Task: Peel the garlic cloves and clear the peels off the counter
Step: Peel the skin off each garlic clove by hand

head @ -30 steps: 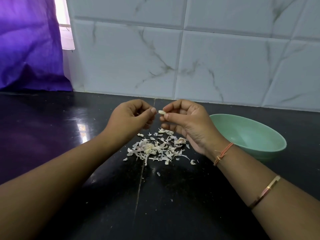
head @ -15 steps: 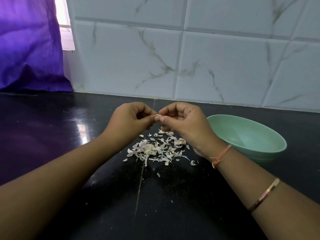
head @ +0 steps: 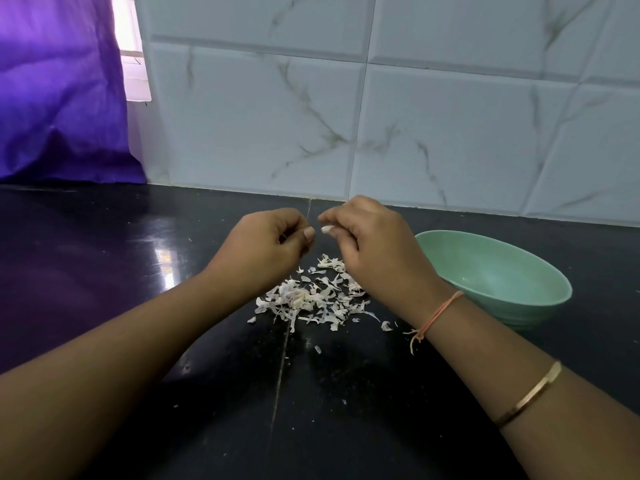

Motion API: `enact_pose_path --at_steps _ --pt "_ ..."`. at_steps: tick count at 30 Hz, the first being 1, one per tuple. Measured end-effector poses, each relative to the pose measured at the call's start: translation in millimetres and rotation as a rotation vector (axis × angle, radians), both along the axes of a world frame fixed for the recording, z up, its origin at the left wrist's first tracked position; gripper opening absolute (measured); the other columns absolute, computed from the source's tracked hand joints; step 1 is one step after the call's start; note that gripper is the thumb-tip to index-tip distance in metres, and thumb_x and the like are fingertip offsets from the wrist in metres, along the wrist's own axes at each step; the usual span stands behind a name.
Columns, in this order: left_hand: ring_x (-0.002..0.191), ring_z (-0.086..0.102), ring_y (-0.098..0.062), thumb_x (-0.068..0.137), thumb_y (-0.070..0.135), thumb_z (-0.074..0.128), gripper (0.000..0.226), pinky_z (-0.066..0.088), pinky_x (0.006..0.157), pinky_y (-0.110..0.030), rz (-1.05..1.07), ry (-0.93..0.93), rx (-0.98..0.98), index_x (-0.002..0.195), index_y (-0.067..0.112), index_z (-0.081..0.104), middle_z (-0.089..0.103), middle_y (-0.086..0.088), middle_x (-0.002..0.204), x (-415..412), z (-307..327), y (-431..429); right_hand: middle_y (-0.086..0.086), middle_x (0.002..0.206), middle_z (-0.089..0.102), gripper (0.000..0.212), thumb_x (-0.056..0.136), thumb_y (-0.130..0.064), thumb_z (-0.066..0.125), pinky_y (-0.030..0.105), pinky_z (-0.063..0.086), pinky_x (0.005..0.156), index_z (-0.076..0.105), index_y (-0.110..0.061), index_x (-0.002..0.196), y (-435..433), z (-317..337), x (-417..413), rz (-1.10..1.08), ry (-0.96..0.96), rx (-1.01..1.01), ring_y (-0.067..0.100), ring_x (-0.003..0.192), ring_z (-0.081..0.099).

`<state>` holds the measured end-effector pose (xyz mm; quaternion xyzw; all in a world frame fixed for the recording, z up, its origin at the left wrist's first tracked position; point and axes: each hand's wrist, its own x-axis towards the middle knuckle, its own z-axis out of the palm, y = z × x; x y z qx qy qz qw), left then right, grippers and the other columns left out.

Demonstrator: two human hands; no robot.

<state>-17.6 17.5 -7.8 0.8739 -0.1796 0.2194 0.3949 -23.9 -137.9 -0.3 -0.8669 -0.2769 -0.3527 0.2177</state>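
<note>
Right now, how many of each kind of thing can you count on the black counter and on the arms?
hands: 2, the left hand and the right hand
garlic clove: 1, pinched in the right hand
green bowl: 1
pile of peels: 1
wrist bands: 2, an orange thread and a gold bangle
Total: 7

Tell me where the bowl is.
Head view: the bowl sits on the counter at right, beside the right hand pinching a clove, right of the peels.
</note>
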Motion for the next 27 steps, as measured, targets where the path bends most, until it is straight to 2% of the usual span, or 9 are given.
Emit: enact_pose_path --at_steps 4,9,12,16,18,20,22,24,27 --pt "0.064 0.062 -0.023 0.091 0.027 0.053 0.024 0.050 0.066 -0.038 0.044 -0.014 -0.044 0.069 0.017 0.055 0.063 -0.003 0.065 3.0 -1.2 0.9 0.009 0.083 0.053 0.025 0.082 -0.002 0.052 0.024 0.036 0.066 0.070 -0.004 0.099 -5.0 6.4 -1.4 -0.066 -0.040 0.037 0.016 0.070 0.047" --pt "0.063 0.058 -0.018 0.085 0.034 0.063 0.027 0.046 0.061 -0.030 0.103 -0.040 -0.047 0.063 0.022 0.051 0.064 -0.004 0.065 1.4 -1.1 -0.4 0.005 0.080 0.043 0.017 0.078 -0.007 0.048 0.024 0.026 0.061 0.064 -0.004 0.084 -10.7 21.1 -8.0 -0.288 -0.091 -0.008 0.021 0.073 0.042" --pt "0.057 0.054 -0.009 0.070 0.036 0.077 0.029 0.043 0.055 -0.020 0.093 -0.012 -0.133 0.059 0.022 0.053 0.065 0.004 0.063 -0.4 0.2 -0.1 0.006 0.090 0.044 0.017 0.084 -0.007 0.047 0.027 0.027 0.067 0.060 -0.006 0.094 -19.8 28.3 -8.4 -0.477 -0.017 -0.040 0.024 0.082 0.042" --pt "0.066 0.062 -0.014 0.067 0.035 0.079 0.022 0.047 0.059 -0.021 0.078 0.030 -0.119 0.058 0.022 0.062 0.068 0.010 0.067 -0.8 0.6 -0.9 0.014 0.103 0.049 0.016 0.086 -0.006 0.044 0.030 0.032 0.070 0.051 -0.004 0.100 -29.6 35.9 -14.3 -0.665 0.166 -0.091 0.035 0.097 0.050" --pt "0.064 0.062 -0.014 0.072 0.037 0.075 0.016 0.041 0.052 -0.011 0.071 0.034 -0.072 0.063 0.025 0.067 0.067 0.008 0.064 -0.7 -0.3 -1.6 0.013 0.097 0.046 0.005 0.086 -0.007 0.045 0.031 0.031 0.069 0.046 -0.004 0.090 -34.5 37.7 -17.5 -0.734 0.285 -0.116 0.035 0.095 0.049" --pt "0.061 0.059 -0.002 0.076 0.035 0.072 0.011 0.038 0.050 -0.003 0.057 0.035 -0.037 0.073 0.024 0.073 0.065 0.011 0.064 -0.3 -1.6 -1.7 0.010 0.088 0.042 0.015 0.085 -0.006 0.046 0.030 0.032 0.069 0.036 -0.007 0.073 -38.0 38.6 -20.0 -0.780 0.382 -0.143 0.033 0.086 0.046" --pt "0.061 0.055 0.013 0.078 0.028 0.072 0.005 0.037 0.054 0.001 0.042 0.035 -0.024 0.081 0.024 0.075 0.062 0.020 0.066 0.9 -2.9 -1.1 0.008 0.086 0.042 0.016 0.084 -0.007 0.047 0.029 0.033 0.069 0.036 -0.010 0.072 -37.1 39.2 -23.1 -0.799 0.462 -0.166 0.033 0.089 0.049" --pt "0.062 0.054 0.019 0.080 0.020 0.072 0.007 0.036 0.056 0.003 0.038 0.032 -0.021 0.084 0.025 0.074 0.060 0.023 0.068 1.8 -3.5 -0.2 0.009 0.090 0.047 0.012 0.085 -0.010 0.047 0.030 0.034 0.070 0.038 -0.013 0.077 -35.3 39.5 -24.3 -0.801 0.500 -0.173 0.034 0.099 0.052" --pt "0.062 0.057 0.013 0.081 0.015 0.069 0.017 0.039 0.057 0.003 0.030 0.044 -0.020 0.091 0.029 0.070 0.064 0.019 0.074 2.4 -4.2 0.8 0.014 0.104 0.053 0.005 0.086 -0.013 0.046 0.031 0.032 0.071 0.046 -0.010 0.082 -30.9 38.6 -23.4 -0.780 0.410 -0.178 0.036 0.104 0.051"
